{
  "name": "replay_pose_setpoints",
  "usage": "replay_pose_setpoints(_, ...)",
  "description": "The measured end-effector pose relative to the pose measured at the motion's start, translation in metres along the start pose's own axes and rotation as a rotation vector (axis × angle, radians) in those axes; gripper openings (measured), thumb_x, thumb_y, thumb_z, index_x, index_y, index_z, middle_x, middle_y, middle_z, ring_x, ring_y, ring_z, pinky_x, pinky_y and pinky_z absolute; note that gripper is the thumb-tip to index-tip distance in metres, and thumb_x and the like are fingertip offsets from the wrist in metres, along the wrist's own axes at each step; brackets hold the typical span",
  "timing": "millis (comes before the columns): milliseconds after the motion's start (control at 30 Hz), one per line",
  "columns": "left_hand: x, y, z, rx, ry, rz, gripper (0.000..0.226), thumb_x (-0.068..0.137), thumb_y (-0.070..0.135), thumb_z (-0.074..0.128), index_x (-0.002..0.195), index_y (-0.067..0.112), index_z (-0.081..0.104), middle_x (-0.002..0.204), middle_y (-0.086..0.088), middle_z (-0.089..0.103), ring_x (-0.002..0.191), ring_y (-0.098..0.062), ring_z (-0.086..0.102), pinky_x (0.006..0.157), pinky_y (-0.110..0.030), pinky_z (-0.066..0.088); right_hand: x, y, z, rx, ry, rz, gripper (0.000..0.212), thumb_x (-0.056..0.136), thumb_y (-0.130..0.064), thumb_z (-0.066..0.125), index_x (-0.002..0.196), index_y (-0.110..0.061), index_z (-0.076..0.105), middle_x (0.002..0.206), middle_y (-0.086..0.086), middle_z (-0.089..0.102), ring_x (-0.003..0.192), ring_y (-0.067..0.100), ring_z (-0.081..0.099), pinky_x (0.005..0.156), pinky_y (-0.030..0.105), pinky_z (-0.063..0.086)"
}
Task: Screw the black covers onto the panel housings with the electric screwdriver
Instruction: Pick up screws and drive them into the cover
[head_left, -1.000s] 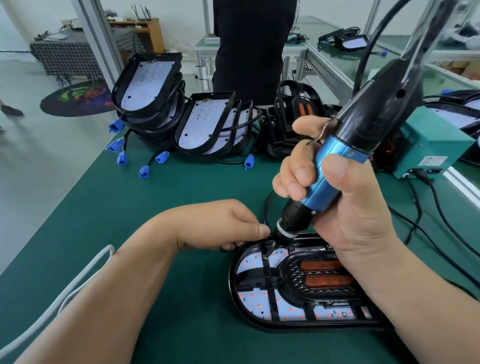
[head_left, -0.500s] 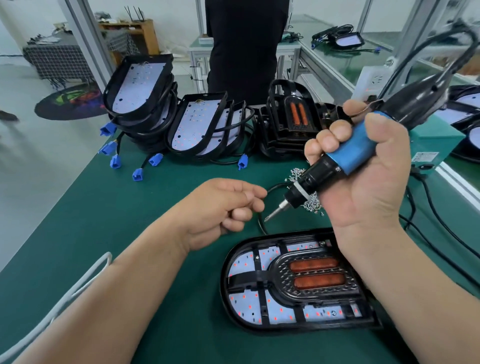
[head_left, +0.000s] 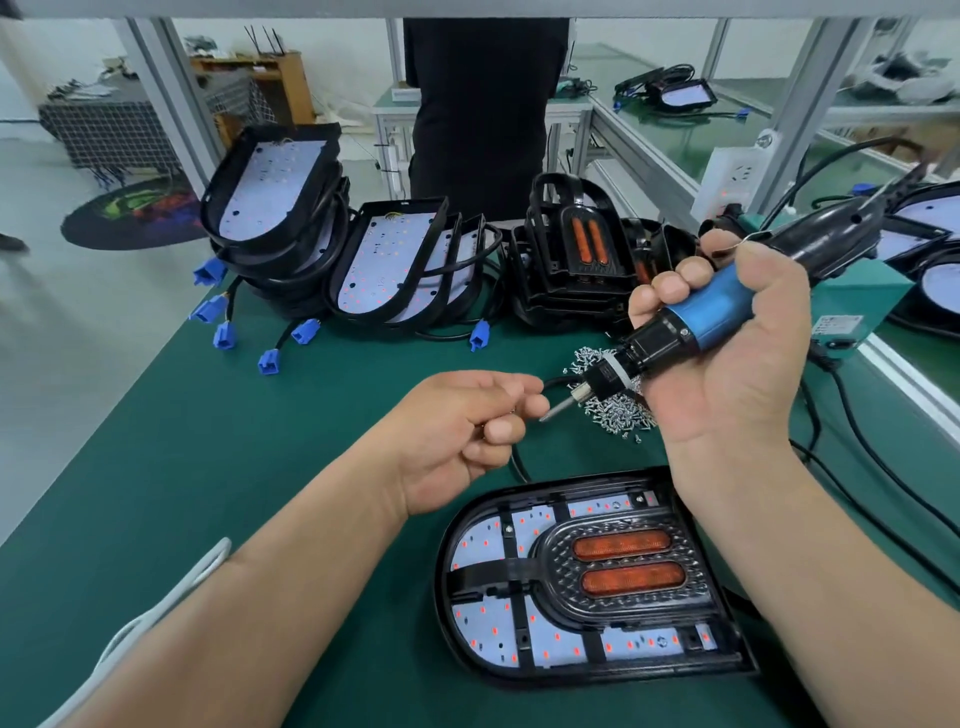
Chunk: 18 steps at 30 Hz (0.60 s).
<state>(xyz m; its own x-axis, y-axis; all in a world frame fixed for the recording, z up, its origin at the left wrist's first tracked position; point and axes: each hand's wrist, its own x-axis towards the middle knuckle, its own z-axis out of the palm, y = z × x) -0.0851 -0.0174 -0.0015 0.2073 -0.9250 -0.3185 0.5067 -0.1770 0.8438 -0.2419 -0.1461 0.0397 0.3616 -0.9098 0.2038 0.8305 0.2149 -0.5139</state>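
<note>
— Lifted the electric screwdriver off the black cover within the last second. Swung its bit away from the near edge of the bench, over to the left hand.

— Meaning what for the job?

— Probably a reload: collecting the next screw before going back down. Looks like small silver heads at some cover holes, though too small to be sure.

— Grip?

— Right hand wrapped fully round the blue barrel, all digits curled tight. Left fingers curled in, thumb drawn toward forefinger like a pinch. Cannot tell whether any screw sits between them.

— And the tool against those fingers?

— Bit tip just beside the left forefinger, nearly touching, held above the bench. Loose screw pile lying right behind it, under the chuck.

— The workpiece?

— Panel housing flat by the near edge, below both wrists, cover seated inside, apart from either hand.

— Next?

— Likely needs a screw set straight on the bit, then a steady drop onto an unfilled hole.
</note>
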Motion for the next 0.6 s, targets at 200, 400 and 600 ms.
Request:
replay_pose_setpoints(200, 0.004, 0.003, -0.002, -0.329, 0.083, -0.042, 0.012, 0.106, -0.002, 0.048, 0.112, -0.005, 0.057, 0.095, -0.020, 0.067, 0.064, -0.014, 0.062, 0.049, -0.015, 0.046, 0.003, -0.001, -0.003, 0.010, 0.015, -0.005, 0.011, 0.099, -0.019, 0.054, 0.101, -0.010, 0.060, 0.079, 0.003, 0.052, 0.067, 0.019, 0.051, 0.075, 0.034, 0.047)
replay_pose_setpoints(400, 0.001, 0.001, -0.008, -0.382, 0.037, -0.096, 0.027, 0.102, -0.013, 0.034, 0.116, -0.005, 0.056, 0.091, -0.015, 0.066, 0.060, -0.010, 0.059, 0.047, -0.015, 0.046, 0.004, -0.002, -0.005, -0.003, 0.025, -0.007, 0.011, 0.100, -0.019, 0.054, 0.100, -0.010, 0.060, 0.079, 0.003, 0.053, 0.068, 0.019, 0.051, 0.075, 0.034, 0.047)
replay_pose_setpoints(600, 0.002, 0.003, -0.012, -0.314, 0.011, -0.025, 0.013, 0.109, 0.006, 0.045, 0.103, 0.005, 0.056, 0.083, -0.004, 0.064, 0.049, -0.003, 0.044, 0.038, -0.014, 0.034, 0.004, -0.003, -0.005, -0.004, 0.018, -0.003, 0.011, 0.099, -0.020, 0.055, 0.100, -0.010, 0.061, 0.079, 0.003, 0.053, 0.068, 0.018, 0.052, 0.076, 0.034, 0.047)
